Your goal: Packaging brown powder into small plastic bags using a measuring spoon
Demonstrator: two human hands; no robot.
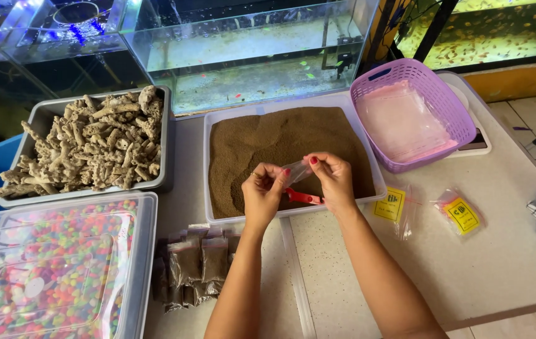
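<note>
Fingers of both hands meet on a small clear plastic bag [295,171], held up over the white tray [368,164] of fine brown granules. The left hand [261,191] pinches one edge of the bag between thumb and forefinger, and the right hand [334,182] pinches the opposite edge the same way, so the thin film is drawn taut between the two sets of fingertips, apparently to part its mouth. A red scoop [302,197] lies just below the fingers; its far end seems tucked under the right palm, though whether that hand actually grips it cannot be told. Holding the bag directly above the granules means anything spilled drops back into the tray

Toward the wrists, on the near side of the tray, a cluster of filled little bags [199,267] lies on the table. Right of the right-hand fingers sits a purple basket [462,122] with empty clear bags inside, and two pouches with yellow labels [428,210] lie nearer. Far left of the left-hand fingers are a grey tray of pale coral pieces [164,138] and a clear lidded box of coloured gravel [145,251]
</note>
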